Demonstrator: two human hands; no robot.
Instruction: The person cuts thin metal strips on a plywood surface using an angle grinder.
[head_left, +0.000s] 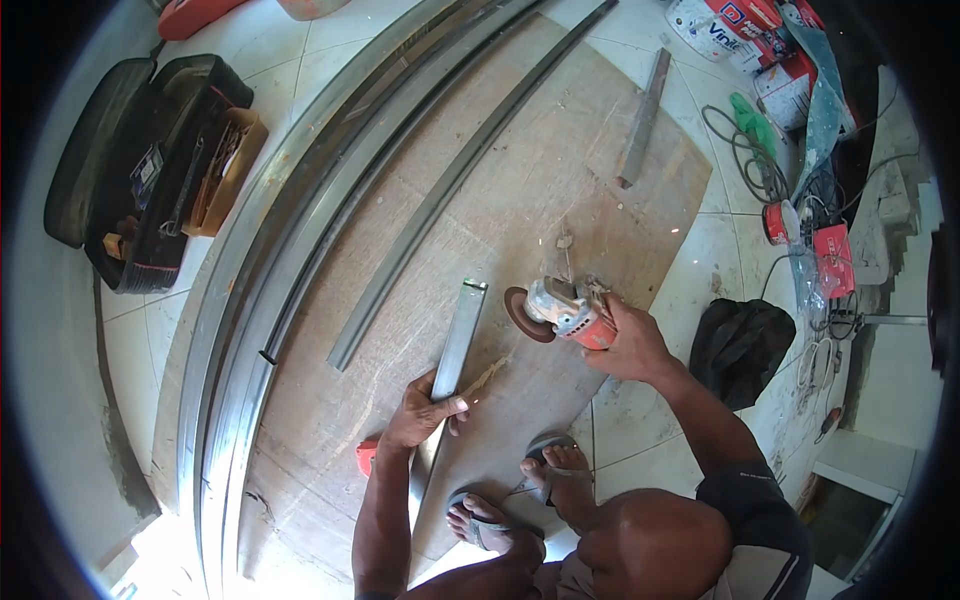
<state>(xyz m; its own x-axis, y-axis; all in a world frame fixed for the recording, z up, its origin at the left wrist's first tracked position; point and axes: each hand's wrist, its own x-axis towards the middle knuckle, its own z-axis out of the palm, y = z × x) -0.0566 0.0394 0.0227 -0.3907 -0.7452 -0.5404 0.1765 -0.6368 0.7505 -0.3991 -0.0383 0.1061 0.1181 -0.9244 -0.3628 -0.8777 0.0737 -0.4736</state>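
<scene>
My left hand (418,412) is wrapped around a short, shiny metal tube (461,338), with the thumb across its face. The tube slants up and away, its cut end showing a green-tinged edge. In my right hand (635,343) is an orange and grey angle grinder (575,315), gripped by its body. Its brown disc (527,315) is to the right of the tube's far end, apart from it. Small bright specks like sparks are scattered around. A red object (367,457), partly hidden by my left wrist, lies on the board.
Long metal profiles (310,235) run along the left of the wooden board (560,130). A thinner bar (470,155) and a short bar (645,118) lie on it. An open tool case (130,170) stands left; a black bag (742,352), cables and paint buckets (725,35) are right.
</scene>
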